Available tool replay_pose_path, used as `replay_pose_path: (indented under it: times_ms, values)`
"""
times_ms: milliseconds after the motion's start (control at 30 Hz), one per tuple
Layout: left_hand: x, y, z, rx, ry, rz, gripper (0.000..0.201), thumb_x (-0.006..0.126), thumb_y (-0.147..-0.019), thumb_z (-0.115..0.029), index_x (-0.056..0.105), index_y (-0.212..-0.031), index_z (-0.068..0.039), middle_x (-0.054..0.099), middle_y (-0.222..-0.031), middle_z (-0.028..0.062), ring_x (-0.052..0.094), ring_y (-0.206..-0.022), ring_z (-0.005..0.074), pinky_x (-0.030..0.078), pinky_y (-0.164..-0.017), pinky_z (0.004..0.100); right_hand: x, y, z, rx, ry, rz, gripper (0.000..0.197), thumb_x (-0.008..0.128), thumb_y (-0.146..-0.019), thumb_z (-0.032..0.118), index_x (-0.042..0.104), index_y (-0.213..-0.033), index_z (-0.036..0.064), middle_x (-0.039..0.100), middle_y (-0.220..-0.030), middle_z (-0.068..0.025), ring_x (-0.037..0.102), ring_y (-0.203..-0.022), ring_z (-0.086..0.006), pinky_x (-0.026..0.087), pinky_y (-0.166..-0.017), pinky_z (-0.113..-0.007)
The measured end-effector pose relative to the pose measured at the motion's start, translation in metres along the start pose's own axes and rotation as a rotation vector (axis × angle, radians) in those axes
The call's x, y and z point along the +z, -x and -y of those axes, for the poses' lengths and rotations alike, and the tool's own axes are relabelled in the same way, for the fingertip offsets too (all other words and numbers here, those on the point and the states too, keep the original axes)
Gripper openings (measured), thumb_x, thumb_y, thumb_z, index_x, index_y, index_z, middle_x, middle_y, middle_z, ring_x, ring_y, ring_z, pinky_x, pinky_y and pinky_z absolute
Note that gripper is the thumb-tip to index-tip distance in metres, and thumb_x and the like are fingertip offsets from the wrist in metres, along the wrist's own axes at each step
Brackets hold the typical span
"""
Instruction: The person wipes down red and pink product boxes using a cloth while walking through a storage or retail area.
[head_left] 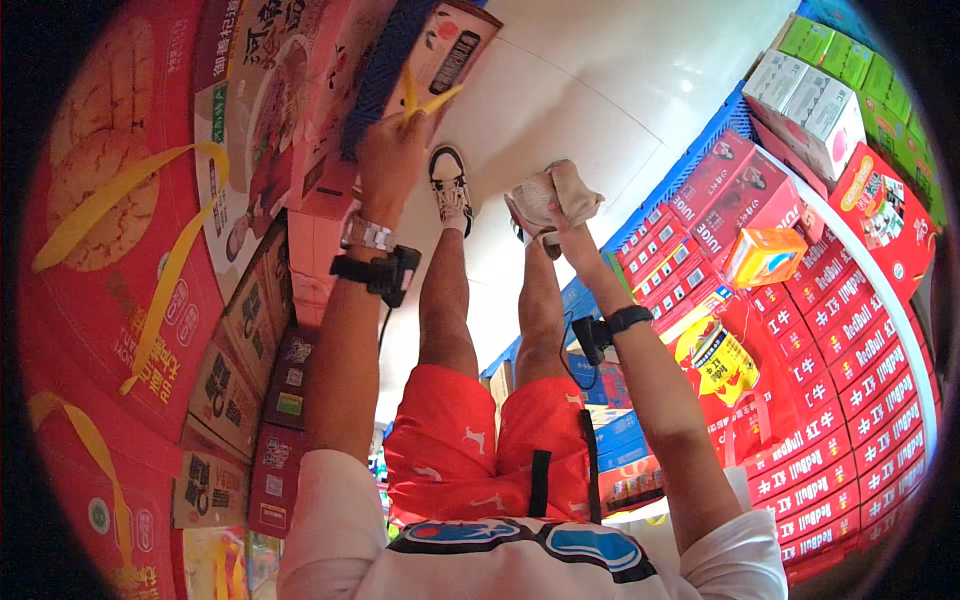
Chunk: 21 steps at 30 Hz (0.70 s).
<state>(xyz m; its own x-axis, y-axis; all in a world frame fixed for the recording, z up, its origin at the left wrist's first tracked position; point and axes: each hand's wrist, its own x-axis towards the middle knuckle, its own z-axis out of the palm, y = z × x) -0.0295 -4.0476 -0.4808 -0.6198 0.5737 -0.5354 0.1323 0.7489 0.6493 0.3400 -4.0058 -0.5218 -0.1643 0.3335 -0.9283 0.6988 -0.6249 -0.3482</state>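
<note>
My left hand point(392, 160) reaches forward on the left, its fingers closed on a yellow ribbon handle point(428, 103). The ribbon lies against a pale carton point(452, 42) with red fruit pictures and a dark label, at the top of a blue crate point(385, 70). On the right, a crumpled beige cloth point(568, 190) is gripped in my right hand point(545, 225), held above the pale floor. Part of that hand's fingers is covered by the cloth.
Large red gift boxes point(110, 290) with yellow ribbons stand close on my left, beside brown cartons point(225, 390). Stacked red drink cartons point(830, 400) rise on my right, with a small orange box point(765, 257) on top. Green boxes point(870, 80) stand farther back. Tiled floor point(560, 80) lies between.
</note>
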Motion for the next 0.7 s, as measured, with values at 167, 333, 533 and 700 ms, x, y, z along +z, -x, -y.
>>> replay_pose_path:
  times_ms: [167, 333, 533, 700]
  values:
    - [-0.066, -0.039, 0.033, 0.05, -0.18, -0.043, 0.056, 0.06, -0.11, -0.048, 0.078, -0.103, 0.004, 0.074, -0.078, 0.019, 0.075, -0.073, 0.0275, 0.054, -0.066, 0.044, 0.033, 0.016, 0.01, -0.072, -0.078, 0.022, 0.082, 0.065, -0.109, 0.062, 0.055, -0.151, -0.0074, 0.069, -0.138, -0.0216, 0.063, -0.125, -0.0272, 0.048, -0.111, -0.036]
    - [-0.1, -0.058, 0.049, 0.166, -0.247, -0.122, 0.054, 0.062, -0.11, -0.045, 0.077, -0.105, 0.007, 0.073, -0.08, 0.0192, 0.071, -0.073, 0.0238, 0.052, -0.065, 0.0438, 0.011, 0.016, 0.012, 0.018, 0.044, 0.018, 0.081, 0.067, -0.108, 0.06, 0.056, -0.152, -0.007, 0.069, -0.14, -0.0209, 0.062, -0.128, -0.0265, 0.048, -0.112, -0.036]
    - [-0.116, -0.06, 0.04, 0.013, -0.251, -0.148, 0.053, 0.064, -0.109, -0.043, 0.076, -0.102, 0.008, 0.069, -0.076, 0.0193, 0.063, -0.068, 0.0251, 0.048, -0.065, 0.0443, -0.007, 0.02, 0.032, 0.068, -0.009, 0.023, 0.085, 0.063, -0.111, 0.058, 0.043, -0.165, -0.0043, 0.06, -0.154, -0.0158, 0.057, -0.137, -0.0237, 0.044, -0.116, -0.034]
    - [-0.109, -0.058, 0.041, 0.098, -0.085, -0.218, 0.054, 0.064, -0.107, -0.044, 0.072, -0.09, 0.007, 0.068, -0.073, 0.0223, 0.065, -0.068, 0.0324, 0.049, -0.067, 0.0499, -0.01, 0.023, 0.036, -0.051, -0.049, 0.03, 0.089, 0.061, -0.112, 0.055, 0.035, -0.169, -0.0074, 0.052, -0.163, -0.0172, 0.05, -0.145, -0.025, 0.038, -0.123, -0.034]
